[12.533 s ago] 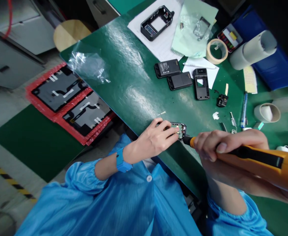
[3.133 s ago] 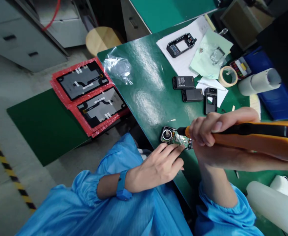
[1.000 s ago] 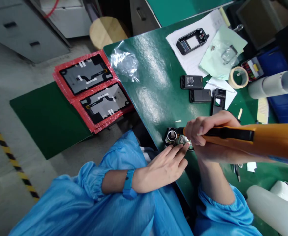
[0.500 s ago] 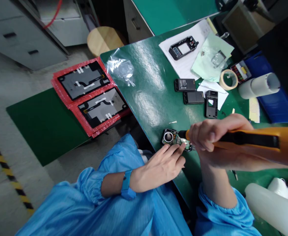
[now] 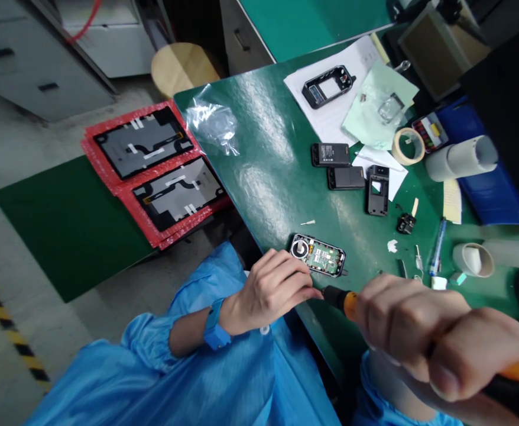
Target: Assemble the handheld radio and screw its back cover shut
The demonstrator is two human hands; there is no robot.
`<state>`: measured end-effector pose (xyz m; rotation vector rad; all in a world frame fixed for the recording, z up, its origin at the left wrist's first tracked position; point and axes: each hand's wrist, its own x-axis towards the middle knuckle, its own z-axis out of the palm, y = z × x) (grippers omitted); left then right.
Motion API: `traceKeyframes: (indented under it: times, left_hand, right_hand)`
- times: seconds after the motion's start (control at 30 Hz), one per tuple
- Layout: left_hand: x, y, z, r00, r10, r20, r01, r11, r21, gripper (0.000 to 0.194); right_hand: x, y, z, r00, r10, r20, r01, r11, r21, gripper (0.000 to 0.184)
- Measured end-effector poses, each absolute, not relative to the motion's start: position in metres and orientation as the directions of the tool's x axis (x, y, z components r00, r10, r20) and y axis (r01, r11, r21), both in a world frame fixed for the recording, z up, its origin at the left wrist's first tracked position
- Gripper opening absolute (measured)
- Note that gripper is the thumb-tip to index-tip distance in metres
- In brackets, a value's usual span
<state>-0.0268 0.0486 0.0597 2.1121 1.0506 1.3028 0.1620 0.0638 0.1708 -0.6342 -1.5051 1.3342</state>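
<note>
An orange and black electric screwdriver point(image 5: 350, 305) is gripped in my right hand point(image 5: 437, 331), its tip pointing left over the table's front edge. Right at that tip are the fingertips of my left hand point(image 5: 271, 290). Its fingers are curled, and whatever they pinch, if anything, is too small to make out. Just beyond the left hand lies an opened handheld device point(image 5: 326, 259), flat on the green table point(image 5: 263, 207). A green circuit board and a round speaker-like part show inside its black frame.
Battery packs point(image 5: 331, 155) and a black housing point(image 5: 378, 192) lie farther back. Another device shell point(image 5: 328, 87) rests on papers. Tape point(image 5: 408, 147), a pen point(image 5: 438, 247) and a paper cup point(image 5: 473, 260) are to the right. Screen panels point(image 5: 177, 192) on red wrap sit left of the table.
The screwdriver has come off the circuit board and moved toward me. My left hand has drawn back from the device, curling its fingers and bringing them to the screwdriver's tip.
</note>
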Motion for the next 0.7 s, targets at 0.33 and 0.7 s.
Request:
traceKeyframes:
  times: [0.33,0.7]
  left_hand:
    - [-0.035,0.049,0.059,0.288,0.788,0.543,0.361,-0.615,0.701,0.022]
    - [-0.048,0.053,0.058,0.338,0.773,0.536,0.386,-0.634,0.67,0.023]
  right_hand:
    - [0.161,0.071,0.168,-0.497,0.804,0.326,-0.229,0.241,-0.943,0.034]
    - [0.138,0.074,0.166,-0.415,0.844,0.341,-0.2,0.281,-0.939,0.037]
